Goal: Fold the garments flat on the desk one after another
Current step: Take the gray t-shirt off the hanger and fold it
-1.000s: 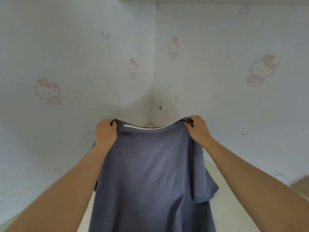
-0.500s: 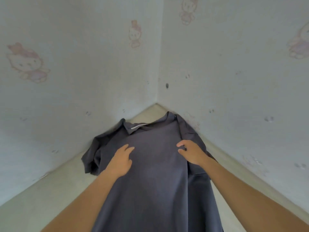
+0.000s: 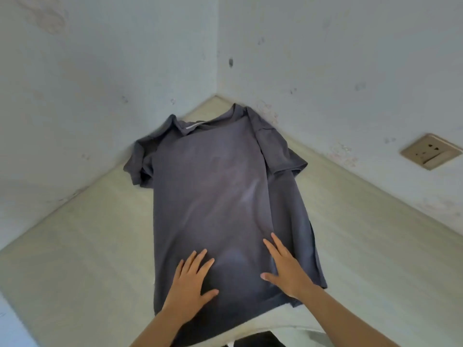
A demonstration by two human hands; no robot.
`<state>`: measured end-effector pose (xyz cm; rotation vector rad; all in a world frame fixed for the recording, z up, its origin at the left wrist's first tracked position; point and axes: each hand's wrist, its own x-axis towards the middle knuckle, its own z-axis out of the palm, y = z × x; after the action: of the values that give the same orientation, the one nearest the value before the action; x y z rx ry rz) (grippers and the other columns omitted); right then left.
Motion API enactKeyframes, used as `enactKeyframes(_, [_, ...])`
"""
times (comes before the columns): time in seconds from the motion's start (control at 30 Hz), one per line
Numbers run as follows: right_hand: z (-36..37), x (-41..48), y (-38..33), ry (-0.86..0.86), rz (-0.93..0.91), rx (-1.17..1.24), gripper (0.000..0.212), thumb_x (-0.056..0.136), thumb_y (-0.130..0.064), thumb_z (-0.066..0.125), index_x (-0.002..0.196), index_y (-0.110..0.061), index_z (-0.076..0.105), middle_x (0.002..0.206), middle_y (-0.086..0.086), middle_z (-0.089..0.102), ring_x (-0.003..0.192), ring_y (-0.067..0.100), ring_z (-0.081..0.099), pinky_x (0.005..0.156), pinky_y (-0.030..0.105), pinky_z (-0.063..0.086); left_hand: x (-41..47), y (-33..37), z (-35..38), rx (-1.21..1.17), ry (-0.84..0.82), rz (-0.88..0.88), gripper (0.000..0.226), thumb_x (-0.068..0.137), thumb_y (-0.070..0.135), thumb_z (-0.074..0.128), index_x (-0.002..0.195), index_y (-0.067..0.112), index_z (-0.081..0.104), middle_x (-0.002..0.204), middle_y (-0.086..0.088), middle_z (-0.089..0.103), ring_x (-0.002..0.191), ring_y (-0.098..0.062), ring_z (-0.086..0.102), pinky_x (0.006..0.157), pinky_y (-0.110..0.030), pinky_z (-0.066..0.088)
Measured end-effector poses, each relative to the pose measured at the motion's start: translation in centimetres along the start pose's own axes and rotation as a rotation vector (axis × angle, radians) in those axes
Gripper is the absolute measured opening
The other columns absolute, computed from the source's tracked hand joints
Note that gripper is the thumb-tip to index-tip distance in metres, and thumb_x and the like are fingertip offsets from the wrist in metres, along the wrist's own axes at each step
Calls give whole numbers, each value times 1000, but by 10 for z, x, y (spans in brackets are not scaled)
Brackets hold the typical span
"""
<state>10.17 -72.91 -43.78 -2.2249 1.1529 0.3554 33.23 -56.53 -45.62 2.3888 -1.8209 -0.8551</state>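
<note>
On the near end of the grey T-shirt [image 3: 220, 196], the left hand [image 3: 191, 284] is laid flat, palm down, with its fingers straight and spread and its thumb held out to the right. Just to the right of it, with a strip of cloth between the two, the right hand [image 3: 285, 266] is pressed on the same garment; its fingers are straight, kept closer together and pointed toward the far left, and its thumb is turned to the left. Nothing is pinched or gripped by either hand. Both bare forearms are seen coming in from the near edge of the view.

The T-shirt is spread lengthwise on the pale tabletop [image 3: 87, 246], with its hem at the near edge under the wrists and its collar [image 3: 200, 123] pointed into the far corner where two walls meet. A thin white strip is visible inside the neckline. The left sleeve [image 3: 139, 166] is bunched and creased close to the left wall, while the right sleeve [image 3: 280, 151] is laid smoother, out toward the right wall. Along the right side of the body a narrow lower layer of cloth is exposed beside the top layer. Soft creases are seen across the middle of the fabric.

Bare tabletop is visible on both sides of the garment. On the right wall, well apart from the shirt, a beige wall socket [image 3: 431, 151] is mounted.
</note>
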Motion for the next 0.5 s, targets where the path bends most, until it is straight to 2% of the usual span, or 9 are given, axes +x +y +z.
enactKeyframes(0.07, [15,-19,6,47,5,2,98,83,-41,71,153,-31,3,159,-10,-16,147,20,16,113,36,34,-20,-1,16,33,-50,23,87,78,75,42,151,41,6,159,14,-11,147,-20,-14,114,-43,-14])
enactKeyframes(0.1, [21,-29,11,71,20,-20,102,81,-40,73,153,-31,1,160,-9,-14,146,20,18,111,35,37,-32,0,23,57,-75,39,93,71,81,39,150,42,8,159,14,-10,147,-23,-12,114,-48,-11])
enactKeyframes(0.17, [30,-43,21,121,56,-28,110,77,-38,77,152,-30,-3,161,-7,-6,146,21,20,110,36,38,-49,-4,34,98,-149,21,95,62,87,37,146,44,23,160,11,10,147,-30,9,112,-61,11])
enactKeyframes(0.2, [33,-50,27,150,78,-6,112,77,-38,78,152,-29,-4,161,-5,1,146,21,21,111,37,37,-56,-7,40,118,-143,-17,93,61,88,36,143,43,31,157,8,23,143,-32,20,107,-64,22])
enactKeyframes(0.23, [35,-55,34,176,102,29,110,77,-38,78,152,-28,-2,161,-4,8,146,21,21,112,38,35,-60,-9,44,131,-103,-48,91,62,88,36,141,43,35,154,7,30,141,-33,26,104,-63,26])
enactKeyframes(0.27, [35,-58,41,194,137,57,106,78,-40,76,153,-26,2,159,-3,15,145,21,23,112,38,34,-64,-10,47,117,-94,-66,87,65,87,37,141,43,34,155,7,29,142,-33,25,105,-62,23])
enactKeyframes(0.37, [28,-65,61,249,213,-30,82,86,-46,65,151,-23,19,155,-2,27,141,21,29,109,39,35,-74,-10,45,27,3,-125,72,83,69,48,146,42,26,160,10,6,148,-28,2,115,-54,4])
enactKeyframes(0.43, [20,-66,74,258,234,-127,72,90,-46,59,149,-25,23,153,-2,29,139,21,30,106,39,37,-79,-13,45,11,51,-142,63,91,58,47,148,38,27,159,11,-1,149,-27,2,117,-51,8])
enactKeyframes(0.5, [12,-71,88,236,271,-185,69,91,-48,56,148,-26,25,153,-2,26,139,22,28,104,42,39,-90,-14,51,16,78,-174,58,93,58,39,146,35,35,157,8,8,146,-31,17,115,-52,21])
